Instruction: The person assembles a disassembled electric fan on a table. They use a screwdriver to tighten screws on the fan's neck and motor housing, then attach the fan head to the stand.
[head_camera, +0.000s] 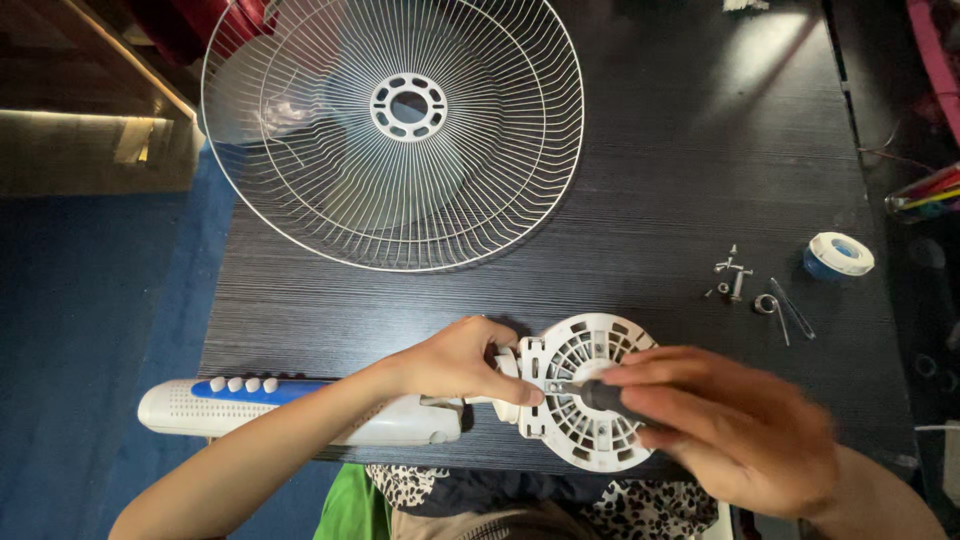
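Left hand (455, 362) fingers clamped on white motor housing (585, 392); right hand (725, 425) fingers curled tight around dark screwdriver (600, 395), tip at housing centre.

- We look down on a dark, wood-grained table (650, 200), with a soft patch of light reflecting near its far right corner.
- Left of it we see blue floor (70, 330).
- At the upper left, a lit wooden ledge (90, 130) glows warmly amid shadow.
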